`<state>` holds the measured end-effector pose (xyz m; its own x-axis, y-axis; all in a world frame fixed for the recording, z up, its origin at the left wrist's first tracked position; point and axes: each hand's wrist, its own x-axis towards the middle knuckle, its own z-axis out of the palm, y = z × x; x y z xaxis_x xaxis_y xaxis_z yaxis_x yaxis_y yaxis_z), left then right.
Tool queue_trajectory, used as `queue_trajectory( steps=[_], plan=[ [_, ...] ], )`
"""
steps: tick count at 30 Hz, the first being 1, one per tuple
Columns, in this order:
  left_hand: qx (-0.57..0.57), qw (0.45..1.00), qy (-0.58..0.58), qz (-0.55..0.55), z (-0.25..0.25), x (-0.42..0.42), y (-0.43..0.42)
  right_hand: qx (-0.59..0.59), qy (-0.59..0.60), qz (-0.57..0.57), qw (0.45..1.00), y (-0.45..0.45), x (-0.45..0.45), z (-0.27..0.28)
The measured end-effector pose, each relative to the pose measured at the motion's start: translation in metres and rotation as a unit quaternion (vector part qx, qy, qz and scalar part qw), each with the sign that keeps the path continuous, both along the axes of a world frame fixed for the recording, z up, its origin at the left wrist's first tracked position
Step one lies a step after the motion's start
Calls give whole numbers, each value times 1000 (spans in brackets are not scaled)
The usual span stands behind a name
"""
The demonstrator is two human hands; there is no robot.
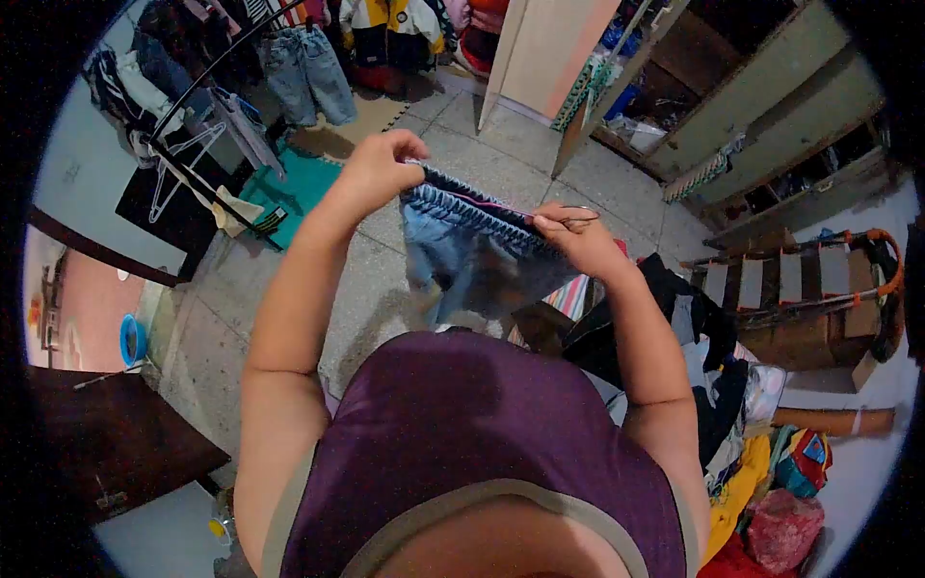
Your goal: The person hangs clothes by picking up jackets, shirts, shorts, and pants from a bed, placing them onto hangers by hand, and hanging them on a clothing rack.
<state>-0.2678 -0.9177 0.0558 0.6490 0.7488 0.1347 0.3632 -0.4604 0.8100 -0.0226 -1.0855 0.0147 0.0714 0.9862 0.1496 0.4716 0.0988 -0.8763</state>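
Blue denim shorts (pixel 458 255) with a gathered elastic waistband hang in front of me, stretched between both hands. My left hand (pixel 383 173) pinches the left end of the waistband, fingers closed. At the right end, my right hand (pixel 573 234) is closed on the waistband, and the loop of a thin metal object (pixel 578 210) shows at its fingers. A thin pink line (pixel 487 204) runs along the waistband opening toward my right hand. The lower part of the shorts is blurred.
At the upper left, clothes and white hangers (pixel 183 169) hang on a black rack. Open cabinets (pixel 761 96) stand at the upper right. Piled clothes (pixel 713 356) and a ladder-like frame (pixel 790 275) are at the right. A dark wooden surface (pixel 135 443) is at the lower left.
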Motion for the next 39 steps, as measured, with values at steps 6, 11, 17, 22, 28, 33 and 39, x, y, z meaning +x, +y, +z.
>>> queue_trajectory(
  steps=[6, 11, 17, 22, 28, 33, 39],
  plan=[
    [2, 997, 10, -70, 5, 14, -1, -68, -122, 10, 990, 22, -26, 39],
    [102, 982, -36, -155, 6, -6, 27, -91, -67, 65, 991, 40, -3, 57],
    [-22, 969, -29, -243, -4, 15, 25, -103, -93, 96, 986, 57, -6, 91],
    [-63, 974, -88, -201, 7, 5, 58, -27, -110, 64, 992, 78, 6, 105],
    [-45, 977, -173, -116, 8, -34, 109, -81, -41, 72, 993, 85, 35, 71],
    [-36, 993, -110, -25, 4, -61, 134, -28, -77, -38, 996, 109, -2, 35],
    [-61, 989, -112, -69, -23, -114, 160, 40, -110, -77, 990, 132, -29, 33]
  ],
)
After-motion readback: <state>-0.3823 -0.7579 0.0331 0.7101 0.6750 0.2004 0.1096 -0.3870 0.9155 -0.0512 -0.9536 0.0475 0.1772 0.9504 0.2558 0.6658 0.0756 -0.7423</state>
